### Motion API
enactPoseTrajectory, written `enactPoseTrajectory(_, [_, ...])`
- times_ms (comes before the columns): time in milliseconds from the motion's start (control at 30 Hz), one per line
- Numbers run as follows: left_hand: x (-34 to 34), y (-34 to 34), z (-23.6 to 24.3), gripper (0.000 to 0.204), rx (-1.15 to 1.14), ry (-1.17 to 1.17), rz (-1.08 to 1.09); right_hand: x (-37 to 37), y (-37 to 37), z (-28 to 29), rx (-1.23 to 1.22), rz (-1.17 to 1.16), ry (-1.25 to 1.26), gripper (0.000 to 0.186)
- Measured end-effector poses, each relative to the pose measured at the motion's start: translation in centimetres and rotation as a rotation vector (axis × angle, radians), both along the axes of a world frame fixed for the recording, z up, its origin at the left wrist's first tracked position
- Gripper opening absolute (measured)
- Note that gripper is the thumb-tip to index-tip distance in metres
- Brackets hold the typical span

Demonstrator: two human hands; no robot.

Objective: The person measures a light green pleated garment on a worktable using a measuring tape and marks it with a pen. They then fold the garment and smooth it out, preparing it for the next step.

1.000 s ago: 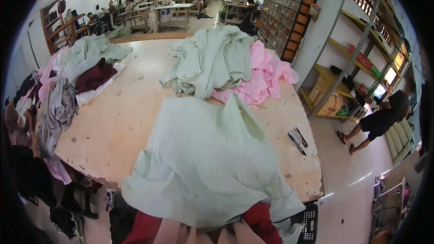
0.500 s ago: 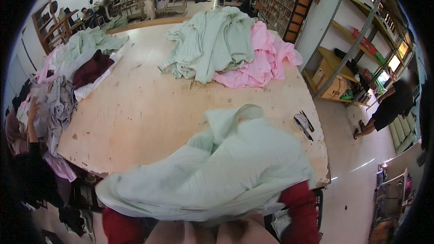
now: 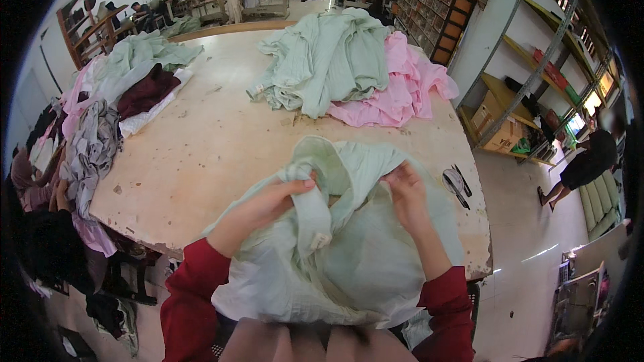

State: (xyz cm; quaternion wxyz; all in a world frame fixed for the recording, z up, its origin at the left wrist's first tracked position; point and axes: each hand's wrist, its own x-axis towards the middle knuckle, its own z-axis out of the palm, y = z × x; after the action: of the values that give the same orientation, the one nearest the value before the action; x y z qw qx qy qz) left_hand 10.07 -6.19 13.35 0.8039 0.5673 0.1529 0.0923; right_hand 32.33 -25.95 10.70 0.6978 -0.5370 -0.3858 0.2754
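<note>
A pale green shirt lies bunched at the near edge of the table, between my forearms and against my lap. My left hand is closed on the fabric beside the raised collar, its thumb pressed on the cloth. On the other side of the neck opening, my right hand pinches the shirt's edge between thumb and fingers. A strip with a small pale label or button hangs down below my left hand. Parts of the fingers are hidden by the folds.
Green garments and pink garments are piled on the table's far side. A mixed cloth heap covers the left edge, where another person works. A round disc and dark slim tools lie at right. Shelves stand beyond.
The shirt, spread and blurred in motion before, has settled lower with its collar showing. Both my hands, hidden under the cloth earlier, now show on top, gripping it near the neck.
</note>
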Motion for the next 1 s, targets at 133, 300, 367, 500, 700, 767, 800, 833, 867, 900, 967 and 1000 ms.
enactPoseTrajectory(133, [-1.9,3.6,2.4,0.045,-0.446,-0.117,-0.049,2.2,-0.2,-1.1,0.118,-0.228,0.134,0.05])
enactPoseTrajectory(300, [-1.4,5.2,-0.7,0.03,-0.456,-0.105,0.038,-0.5,1.7,-5.1,-0.796,0.153,-0.736,0.06])
enactPoseTrajectory(367, [-1.5,4.8,-2.3,0.022,-0.23,-0.021,0.178,-1.0,2.2,-6.8,-0.81,0.008,-0.641,0.059])
enactPoseTrajectory(500, [-5.1,7.1,-1.9,0.021,0.441,0.249,0.529,1.4,-1.6,-5.6,-0.276,-0.334,0.141,0.041])
enactPoseTrajectory(700, [-10.3,10.7,2.1,0.037,0.151,0.233,0.402,3.4,-10.0,6.3,-0.205,0.065,-0.497,0.016])
enactPoseTrajectory(767, [-7.1,11.9,3.8,0.041,0.022,-0.047,0.581,4.0,-7.9,9.7,-0.161,-0.17,-0.58,0.016])
enactPoseTrajectory(800, [-5.0,12.7,5.0,0.045,-0.002,-0.186,0.576,5.0,-5.8,10.9,-0.362,-0.474,-0.562,0.021])
enactPoseTrajectory(833, [-3.3,13.4,6.4,0.051,-0.11,-0.191,0.613,6.2,-3.5,11.3,-0.21,-0.463,-0.599,0.03])
enactPoseTrajectory(867, [-3.0,12.6,6.4,0.055,0.048,-0.149,0.561,6.9,-2.5,11.4,-0.113,-0.46,-0.651,0.038])
enactPoseTrajectory(900, [-2.4,12.1,6.4,0.06,0.246,-0.086,0.527,7.4,-2.3,10.6,-0.188,-0.546,-0.757,0.042])
enactPoseTrajectory(967, [-2.8,9.7,4.2,0.067,0.595,0.032,0.293,8.1,-3.1,7.4,-0.32,-0.594,-0.976,0.049])
enactPoseTrajectory(1000, [-4.2,7.2,1.6,0.069,0.741,0.093,0.089,7.7,-4.3,4.8,-0.505,-0.483,-0.932,0.05])
